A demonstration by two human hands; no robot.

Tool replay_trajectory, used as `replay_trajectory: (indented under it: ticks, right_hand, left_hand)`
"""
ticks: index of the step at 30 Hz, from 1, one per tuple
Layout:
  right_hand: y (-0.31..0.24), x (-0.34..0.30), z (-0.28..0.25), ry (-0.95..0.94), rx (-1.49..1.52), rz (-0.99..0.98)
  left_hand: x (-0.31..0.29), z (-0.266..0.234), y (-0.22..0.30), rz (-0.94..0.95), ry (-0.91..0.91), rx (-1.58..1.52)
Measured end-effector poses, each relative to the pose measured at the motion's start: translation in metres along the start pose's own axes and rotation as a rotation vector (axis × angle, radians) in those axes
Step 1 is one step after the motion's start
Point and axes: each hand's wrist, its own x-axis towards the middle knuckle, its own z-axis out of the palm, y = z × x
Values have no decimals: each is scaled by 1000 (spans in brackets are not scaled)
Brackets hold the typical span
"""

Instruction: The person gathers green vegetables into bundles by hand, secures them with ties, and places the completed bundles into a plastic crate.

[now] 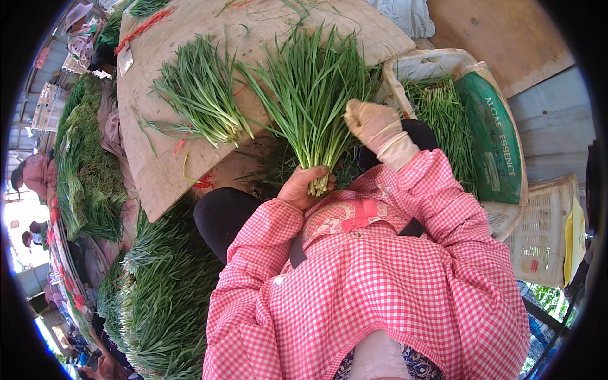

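Observation:
My bare left hand (303, 189) is wrapped round the pale stem ends of a bunch of garlic chives (316, 101), in front of my body. The long green leaves fan out away from me above the wooden board. To the right of the bunch, my right hand (373, 123), in a pale glove, is raised with its fingers curled closed, close to the leaves. Whether anything is between those fingers cannot be made out. A second bunch of chives (201, 92) lies on the board (149, 168) to the left, stems toward me.
At my right stands a white plastic crate (396, 73) holding chives, with a green printed sheet (484, 142) along its side. Another pale crate (538, 234) sits nearer. Large heaps of chives (164, 297) lie at left. Red ties (149, 26) rest on the board; other people work farther left.

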Motion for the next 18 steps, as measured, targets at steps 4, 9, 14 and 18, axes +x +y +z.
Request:
replay_trajectory:
  ticks: [4, 9, 14, 18]
  right_hand:
    - [29, 8, -32, 294, 313, -83]
    - [12, -24, -104, -210, 1634, 162]
    - [10, -79, -10, -558, 306, -275]
    - [-24, -67, -20, -620, 102, -50]
  left_hand:
    - [1, 3, 1, -9, -35, -53]
    - [-1, 8, 2, -7, 2, -59]
    - [3, 15, 8, 26, -22, -8]
    - [4, 7, 8, 73, -39, 71]
